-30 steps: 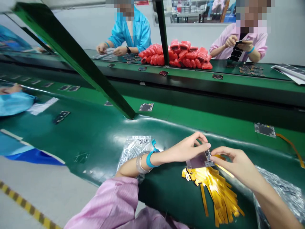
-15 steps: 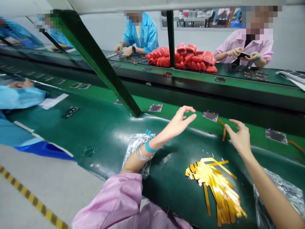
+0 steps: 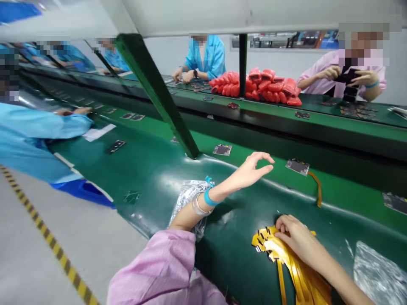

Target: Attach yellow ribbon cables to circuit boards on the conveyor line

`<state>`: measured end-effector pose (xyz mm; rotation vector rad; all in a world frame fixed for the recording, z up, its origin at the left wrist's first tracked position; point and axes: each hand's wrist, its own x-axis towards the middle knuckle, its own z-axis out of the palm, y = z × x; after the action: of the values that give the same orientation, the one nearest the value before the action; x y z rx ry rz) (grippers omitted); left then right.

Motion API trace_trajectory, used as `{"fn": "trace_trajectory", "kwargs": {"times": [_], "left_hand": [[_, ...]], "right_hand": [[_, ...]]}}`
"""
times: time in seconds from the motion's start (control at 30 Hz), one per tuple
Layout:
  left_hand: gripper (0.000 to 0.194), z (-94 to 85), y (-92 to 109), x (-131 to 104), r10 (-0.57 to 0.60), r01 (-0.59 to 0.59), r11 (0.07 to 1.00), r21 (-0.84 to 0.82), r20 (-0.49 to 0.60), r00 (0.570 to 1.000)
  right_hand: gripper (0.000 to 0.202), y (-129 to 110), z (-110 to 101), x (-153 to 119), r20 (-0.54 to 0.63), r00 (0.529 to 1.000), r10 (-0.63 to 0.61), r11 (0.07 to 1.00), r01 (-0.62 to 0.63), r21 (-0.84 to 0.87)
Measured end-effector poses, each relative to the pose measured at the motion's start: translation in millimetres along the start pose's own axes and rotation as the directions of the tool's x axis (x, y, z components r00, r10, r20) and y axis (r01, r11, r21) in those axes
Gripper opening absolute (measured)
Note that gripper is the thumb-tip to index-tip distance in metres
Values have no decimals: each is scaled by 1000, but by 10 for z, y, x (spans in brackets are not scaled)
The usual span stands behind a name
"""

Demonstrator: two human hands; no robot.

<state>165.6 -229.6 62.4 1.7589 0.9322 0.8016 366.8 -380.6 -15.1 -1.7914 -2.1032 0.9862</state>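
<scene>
My left hand (image 3: 254,169) hovers above the near edge of the green belt (image 3: 254,149), thumb apart from the bent fingers and nothing between them. Just right of it on the belt lies a dark circuit board (image 3: 298,167) with an orange flex cable (image 3: 319,190) trailing from one end. My right hand (image 3: 295,237) is down at the far end of a pile of yellow flex cables (image 3: 270,248). Its fingers are curled and pinched at the pile's edge; the exact cable in them is partly hidden. My hand and forearm cover part of the pile.
Clear plastic bags (image 3: 378,267) lie at the right and beneath my left forearm. Another circuit board (image 3: 222,149) rests on the belt. A slanted green post (image 3: 159,97) stands left of my hands. Co-workers sit across the line near red wrapped packets (image 3: 270,87); a blue sleeve (image 3: 41,123) reaches in at left.
My right hand has moved from beside the cable on the belt down to the yellow pile, its fingers closing. My left hand stays raised and open. The view has shifted slightly.
</scene>
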Motion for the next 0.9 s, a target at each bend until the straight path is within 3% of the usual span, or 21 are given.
{"fn": "trace_trajectory", "kwargs": {"times": [0.23, 0.33, 0.5, 0.63, 0.73, 0.8, 0.9], "left_hand": [[16, 7, -93, 49, 30, -30, 1000, 2, 30, 999], [16, 6, -123, 75, 37, -37, 999, 20, 30, 999], [16, 6, -122, 85, 31, -33, 998, 51, 23, 999], [18, -23, -105, 102, 24, -27, 996, 81, 33, 999], [20, -235, -78, 213, 26, -32, 990, 136, 48, 999], [23, -508, -76, 356, 7, -11, 978, 210, 19, 1000], [23, -1006, -148, 598, -62, 106, 923, 370, -127, 990]], "right_hand": [[3, 183, 53, 28, 22, 1000, 13, 1000, -13, -23], [14, 205, 65, 47, 15, 999, 34, 999, -34, -15], [10, 235, 56, 73, 28, 999, 34, 999, -34, 15], [20, 275, 29, 49, 47, 999, 25, 999, -27, 39], [28, 300, -45, -21, 24, 1000, 14, 993, -17, 118], [32, 299, -119, -95, 17, 1000, 3, 974, -7, 228], [42, 265, -211, -210, 99, 995, 17, 893, -59, 445]]}}
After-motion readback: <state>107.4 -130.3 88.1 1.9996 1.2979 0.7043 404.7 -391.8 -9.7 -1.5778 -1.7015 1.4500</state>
